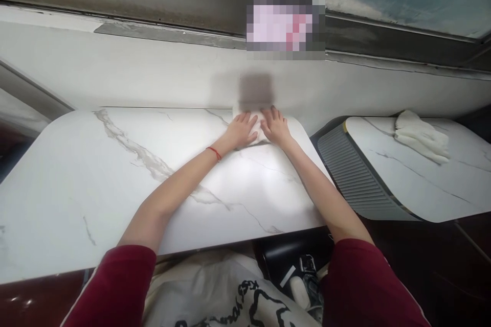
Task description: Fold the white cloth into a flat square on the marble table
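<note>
A white cloth (262,137) lies on the far edge of a white marble-patterned tabletop (126,189), close to the wall. My left hand (241,130) rests flat on the cloth with its fingers spread, and a red string bracelet circles that wrist. Beside it, my right hand (276,125) also lies on the cloth, fingers apart and stretched forward. Both palms cover much of the cloth, so its full shape is hidden.
To the right stands a marble-topped piece with a ribbed grey side (355,171); another white cloth (420,135) lies on it. A pale wall (153,74) and window frame rise behind the tabletop. Below its front edge is a black surface holding small objects.
</note>
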Demonstrator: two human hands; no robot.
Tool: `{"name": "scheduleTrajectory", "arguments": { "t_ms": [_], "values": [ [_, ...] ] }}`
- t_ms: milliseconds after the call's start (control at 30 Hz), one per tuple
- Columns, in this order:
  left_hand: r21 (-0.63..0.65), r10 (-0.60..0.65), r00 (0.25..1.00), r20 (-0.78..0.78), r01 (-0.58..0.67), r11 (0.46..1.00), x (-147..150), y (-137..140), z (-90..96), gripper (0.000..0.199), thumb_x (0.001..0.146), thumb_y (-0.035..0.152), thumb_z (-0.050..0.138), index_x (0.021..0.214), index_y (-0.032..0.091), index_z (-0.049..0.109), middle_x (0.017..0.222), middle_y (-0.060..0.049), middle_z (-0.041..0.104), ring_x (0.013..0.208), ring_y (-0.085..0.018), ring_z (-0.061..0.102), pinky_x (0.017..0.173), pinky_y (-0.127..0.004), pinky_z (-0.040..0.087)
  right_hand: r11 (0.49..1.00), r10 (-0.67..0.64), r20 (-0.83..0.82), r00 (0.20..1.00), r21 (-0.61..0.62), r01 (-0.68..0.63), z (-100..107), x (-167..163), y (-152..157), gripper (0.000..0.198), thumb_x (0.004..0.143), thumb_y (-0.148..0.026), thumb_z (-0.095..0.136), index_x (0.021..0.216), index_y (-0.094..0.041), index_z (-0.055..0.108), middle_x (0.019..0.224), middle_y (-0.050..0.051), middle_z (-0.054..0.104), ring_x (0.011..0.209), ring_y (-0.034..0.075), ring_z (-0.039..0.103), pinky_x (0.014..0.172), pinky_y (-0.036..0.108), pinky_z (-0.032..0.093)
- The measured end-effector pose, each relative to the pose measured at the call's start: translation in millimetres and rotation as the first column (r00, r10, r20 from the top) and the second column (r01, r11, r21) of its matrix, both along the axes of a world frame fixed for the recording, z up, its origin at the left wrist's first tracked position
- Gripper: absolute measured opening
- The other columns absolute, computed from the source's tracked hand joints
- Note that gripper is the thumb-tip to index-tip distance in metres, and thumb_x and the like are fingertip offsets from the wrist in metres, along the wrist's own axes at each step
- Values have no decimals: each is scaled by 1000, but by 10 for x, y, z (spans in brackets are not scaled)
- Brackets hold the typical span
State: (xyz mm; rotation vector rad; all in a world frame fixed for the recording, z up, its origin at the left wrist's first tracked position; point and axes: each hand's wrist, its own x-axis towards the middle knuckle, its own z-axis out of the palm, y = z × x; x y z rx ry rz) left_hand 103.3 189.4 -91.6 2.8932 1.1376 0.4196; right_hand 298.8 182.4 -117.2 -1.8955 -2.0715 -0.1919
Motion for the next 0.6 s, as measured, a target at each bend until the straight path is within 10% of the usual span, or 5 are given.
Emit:
{"name": "scheduleTrajectory", "arguments": {
  "t_ms": [600],
  "values": [
    [-26, 44, 999, -4, -44, 999, -46, -119, 46, 64, 103, 38, 39, 155, 2, 38, 162, -25, 38, 150, -35, 36, 122, -46, 26, 997, 50, -57, 997, 55, -46, 20, -54, -46, 58, 102, -36, 29, 151, -10, 49, 159, 23, 42, 147, 37, 39, 114, 54, 41]
  ]
}}
